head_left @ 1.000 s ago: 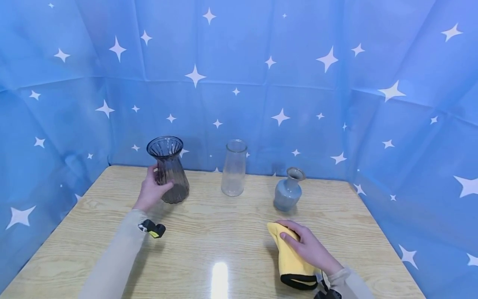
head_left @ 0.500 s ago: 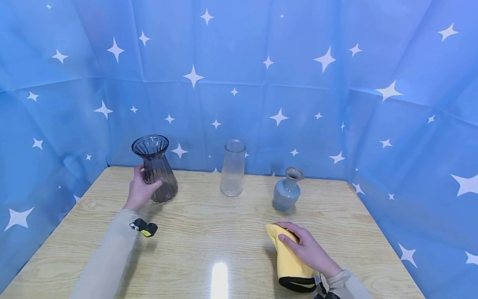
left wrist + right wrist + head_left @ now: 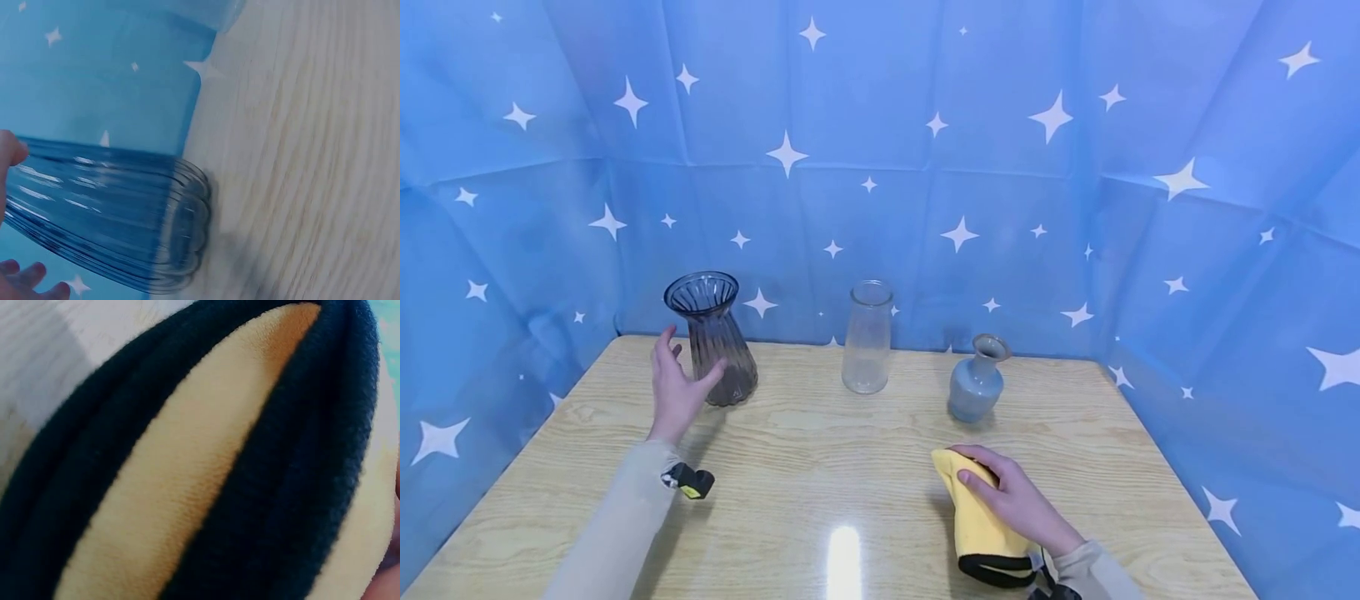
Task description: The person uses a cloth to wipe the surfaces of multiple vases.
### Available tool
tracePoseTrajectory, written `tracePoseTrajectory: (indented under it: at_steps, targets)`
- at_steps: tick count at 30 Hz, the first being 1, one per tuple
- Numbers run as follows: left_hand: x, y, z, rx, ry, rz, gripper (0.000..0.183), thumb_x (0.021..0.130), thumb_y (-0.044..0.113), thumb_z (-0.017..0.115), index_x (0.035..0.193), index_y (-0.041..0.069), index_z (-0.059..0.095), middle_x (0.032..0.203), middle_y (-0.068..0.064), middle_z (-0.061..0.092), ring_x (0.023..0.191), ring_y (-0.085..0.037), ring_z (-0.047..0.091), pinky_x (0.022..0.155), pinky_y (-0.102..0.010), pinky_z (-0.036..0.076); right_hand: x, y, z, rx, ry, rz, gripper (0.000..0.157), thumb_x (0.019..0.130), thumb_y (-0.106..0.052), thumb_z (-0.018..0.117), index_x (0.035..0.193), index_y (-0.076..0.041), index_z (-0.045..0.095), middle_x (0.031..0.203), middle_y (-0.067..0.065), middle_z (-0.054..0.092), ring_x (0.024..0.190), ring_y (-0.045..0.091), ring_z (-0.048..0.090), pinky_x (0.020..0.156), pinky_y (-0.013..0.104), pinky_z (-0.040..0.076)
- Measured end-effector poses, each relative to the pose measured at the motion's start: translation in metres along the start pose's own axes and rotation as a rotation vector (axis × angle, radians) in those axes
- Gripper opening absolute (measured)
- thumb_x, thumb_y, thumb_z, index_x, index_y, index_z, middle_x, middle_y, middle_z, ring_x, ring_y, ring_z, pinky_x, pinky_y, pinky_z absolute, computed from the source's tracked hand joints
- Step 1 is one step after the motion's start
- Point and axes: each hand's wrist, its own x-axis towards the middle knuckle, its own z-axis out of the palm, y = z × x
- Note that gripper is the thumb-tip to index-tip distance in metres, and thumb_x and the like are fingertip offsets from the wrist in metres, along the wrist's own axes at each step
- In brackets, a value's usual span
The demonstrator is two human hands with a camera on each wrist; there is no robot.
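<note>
A dark, ribbed glass vase (image 3: 721, 354) with a flared rim stands upright on the left part of the table. My left hand (image 3: 676, 387) is beside it, thumb and fingers spread apart around its near left side. In the left wrist view the ribbed vase (image 3: 106, 212) lies between the thumb and the fingertips, with a gap to the lower fingers. At the front right my right hand (image 3: 1011, 496) grips a folded yellow cloth (image 3: 981, 525) with black edging. That cloth (image 3: 169, 462) fills the right wrist view and hides most of the hand.
A clear glass vase (image 3: 868, 350) stands at the back middle of the wooden table (image 3: 797, 467). To its right is a small blue-grey vase (image 3: 976, 387) with a brown rim. A blue star-patterned curtain (image 3: 895, 208) encloses the back and sides.
The dark vase moved left in my left hand, then stopped. My left fingers have since let go and spread away from it. The right hand keeps its hold on the cloth, nearly still.
</note>
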Motion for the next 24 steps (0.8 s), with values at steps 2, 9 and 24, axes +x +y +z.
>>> tracePoseTrajectory:
  at_steps: [2, 9, 24]
  targets:
    - [-0.005, 0.006, -0.002, 0.002, 0.043, 0.071, 0.091, 0.08, 0.01, 0.078, 0.15, 0.005, 0.02, 0.146, -0.023, 0.024, 0.132, -0.042, 0.033, 0.107, -0.054, 0.032, 0.003, -0.002, -0.001, -0.001, 0.003, 0.001, 0.045, 0.101, -0.022, 0.053, 0.138, 0.003, 0.047, 0.122, 0.022, 0.055, 0.072, 0.017, 0.061, 0.064, 0.031, 0.054]
    - [-0.023, 0.032, -0.001, -0.017, 0.128, 0.352, 0.07, 0.074, -0.005, 0.076, 0.133, -0.008, 0.038, 0.139, -0.027, 0.031, 0.128, -0.037, 0.036, 0.101, -0.054, 0.039, 0.021, -0.011, -0.001, -0.049, 0.043, -0.012, 0.045, 0.099, -0.023, 0.056, 0.136, 0.002, 0.05, 0.123, 0.022, 0.056, 0.075, 0.016, 0.06, 0.066, 0.029, 0.053]
    - [-0.046, 0.037, 0.045, 0.011, -0.072, 0.608, 0.066, 0.071, -0.004, 0.079, 0.128, -0.006, 0.046, 0.125, -0.022, 0.05, 0.113, -0.036, 0.049, 0.095, -0.049, 0.043, 0.061, -0.019, 0.005, 0.023, 0.076, -0.023, 0.044, 0.098, -0.022, 0.059, 0.136, -0.002, 0.052, 0.118, 0.018, 0.058, 0.086, 0.023, 0.06, 0.069, 0.03, 0.054]
